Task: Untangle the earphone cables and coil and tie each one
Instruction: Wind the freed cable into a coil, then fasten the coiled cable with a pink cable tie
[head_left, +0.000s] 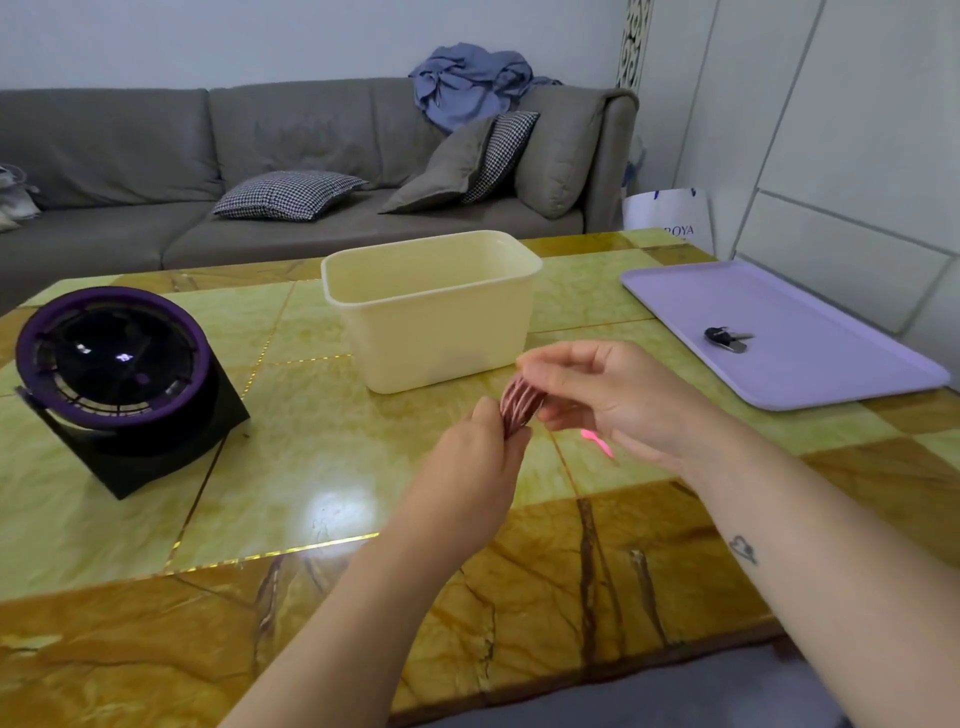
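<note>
I pinch the coiled pink earphone cable (521, 406) at mid-frame between my left hand (475, 457) and right hand (605, 395). Its loose end (597, 441) dangles below.

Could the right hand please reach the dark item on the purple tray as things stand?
Probably yes: nothing stands between the right hand and the dark item, though it is holding the cable coil.

Fan (117, 358) left on table (311, 467), tub (431, 306) centre, tray (779, 332) right holding keys (727, 339).
</note>
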